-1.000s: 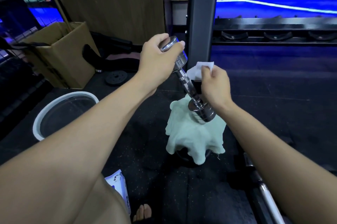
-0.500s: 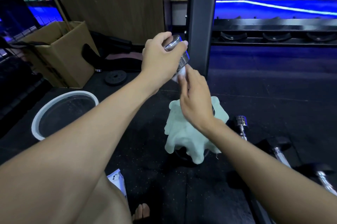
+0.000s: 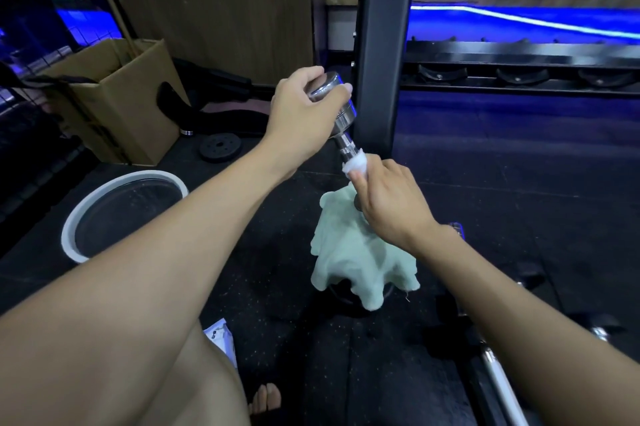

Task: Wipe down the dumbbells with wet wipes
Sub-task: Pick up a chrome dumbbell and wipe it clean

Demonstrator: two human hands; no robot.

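Chrome dumbbell (image 3: 341, 114) slants above the floor (image 3: 519, 190), its upper head clasped by the left hand (image 3: 304, 117), its lower end over a pale green cloth (image 3: 360, 263). The right hand (image 3: 391, 200) pinches a white wet wipe (image 3: 354, 162) round the handle. A cardboard box (image 3: 117, 103) at far left holds a thin stick (image 3: 114, 6) and something dark. What the white-rimmed round tub (image 3: 74, 217) holds cannot be told.
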